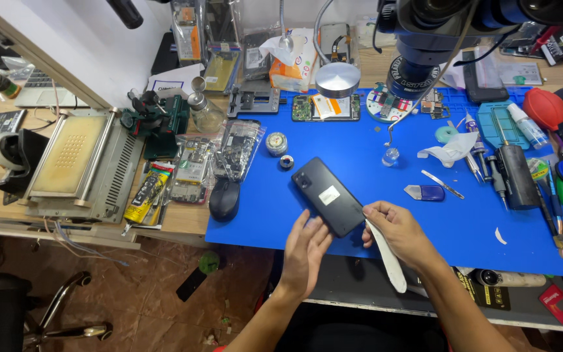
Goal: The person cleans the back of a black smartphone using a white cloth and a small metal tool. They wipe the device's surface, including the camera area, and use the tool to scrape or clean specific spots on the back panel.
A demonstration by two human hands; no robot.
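Note:
A black smartphone (326,194) lies back side up on the blue work mat (360,150), with a white sticker on its back. My left hand (305,251) touches its near left edge with the fingers spread along it. My right hand (395,229) pinches the phone's near right corner and also holds a long white flat tool (388,259) that points down toward me.
A microscope (425,39) hangs over the mat's far side. Circuit boards, a small glass vial (391,156), tweezers (442,184), glue tubes and screwdrivers lie on the right. A black mouse (225,199), parts bags and a metal heating machine (79,163) sit left.

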